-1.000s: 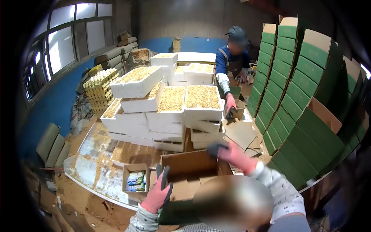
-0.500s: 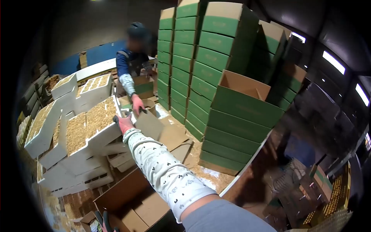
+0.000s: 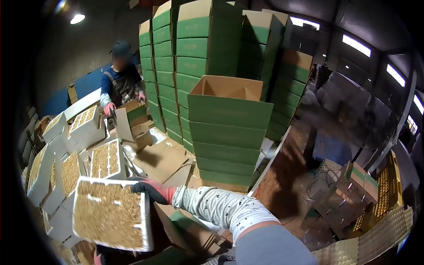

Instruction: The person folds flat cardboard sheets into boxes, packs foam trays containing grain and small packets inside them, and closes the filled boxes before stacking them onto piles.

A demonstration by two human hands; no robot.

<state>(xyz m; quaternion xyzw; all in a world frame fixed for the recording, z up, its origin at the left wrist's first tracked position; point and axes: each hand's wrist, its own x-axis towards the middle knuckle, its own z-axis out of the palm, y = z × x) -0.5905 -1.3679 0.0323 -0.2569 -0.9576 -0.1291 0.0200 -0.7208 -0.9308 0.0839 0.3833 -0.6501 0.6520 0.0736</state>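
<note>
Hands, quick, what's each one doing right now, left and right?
Right hand: closed on the top edge of the white foam tray of chaff.
Left hand: barely visible under the tray's lower edge; grip cannot be told.

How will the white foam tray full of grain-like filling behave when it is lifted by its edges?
The tray is probably stiff but brittle foam, so its rim might crack under grip. It looks tilted, held by the right hand at one corner, so the loose filling could slide or spill. Heaped full, it is likely heavier than foam suggests.
</note>
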